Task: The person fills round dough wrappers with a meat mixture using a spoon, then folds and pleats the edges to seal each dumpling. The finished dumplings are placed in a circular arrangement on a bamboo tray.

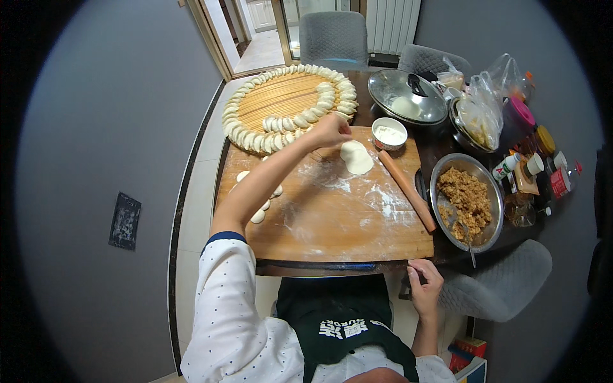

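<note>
My left hand (331,131) hangs over the far edge of the floured wooden board (325,225), fingers bent down. Whether anything is between its fingertips is hidden. Just below it lie overlapping round dough wrappers (359,162). Behind the hand, a round slatted tray (273,98) carries rings of shaped dumplings (234,127). My right hand (425,282) is at the board's near right corner, fingers curled towards the thumb, with nothing visible in them. A wooden rolling pin (407,191) lies slanted along the board's right side. Small dough pieces (257,217) lie at the left, partly behind my left forearm.
A flour bowl (389,134) stands at the board's far right. Beyond it is a glass-lidded pan (407,95). A metal bowl of filling (464,196) with a spoon (471,251) sits right, beside bottles and paper cups (534,164). Grey chairs (498,282) stand around the table.
</note>
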Demonstrator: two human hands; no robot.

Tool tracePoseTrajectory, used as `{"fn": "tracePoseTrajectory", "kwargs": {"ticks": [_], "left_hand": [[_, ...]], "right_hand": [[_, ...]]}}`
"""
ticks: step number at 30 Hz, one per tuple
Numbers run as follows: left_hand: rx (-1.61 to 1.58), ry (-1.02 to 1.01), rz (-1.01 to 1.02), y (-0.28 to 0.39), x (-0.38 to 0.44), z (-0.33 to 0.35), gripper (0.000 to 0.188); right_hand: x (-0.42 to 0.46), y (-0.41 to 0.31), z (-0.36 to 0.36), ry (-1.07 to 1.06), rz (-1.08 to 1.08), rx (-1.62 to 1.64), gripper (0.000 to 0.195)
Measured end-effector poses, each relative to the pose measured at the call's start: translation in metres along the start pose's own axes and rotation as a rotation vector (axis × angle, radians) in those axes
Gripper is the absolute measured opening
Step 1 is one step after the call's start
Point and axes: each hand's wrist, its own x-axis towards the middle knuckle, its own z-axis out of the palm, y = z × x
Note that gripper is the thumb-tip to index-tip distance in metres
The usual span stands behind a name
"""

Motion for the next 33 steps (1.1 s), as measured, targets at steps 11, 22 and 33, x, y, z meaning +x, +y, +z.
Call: {"fn": "tracePoseTrajectory", "kwargs": {"ticks": [11, 22, 33], "left_hand": [[0.028, -0.168, -0.225, 0.005, 0.021, 0.041, 0.020], [0.118, -0.156, -0.225, 0.015, 0.015, 0.042, 0.022], [0.036, -0.073, -0.079, 0.013, -0.003, 0.048, 0.020]], "right_hand": [[-0.015, 0.009, -0.019, 0.037, 0.012, -0.016, 0.008], [-0.018, -0.003, -0.039, 0.165, -0.099, -0.066, 0.011], [0.013, 0.028, -0.099, 0.294, -0.076, -0.395, 0.036]]}}
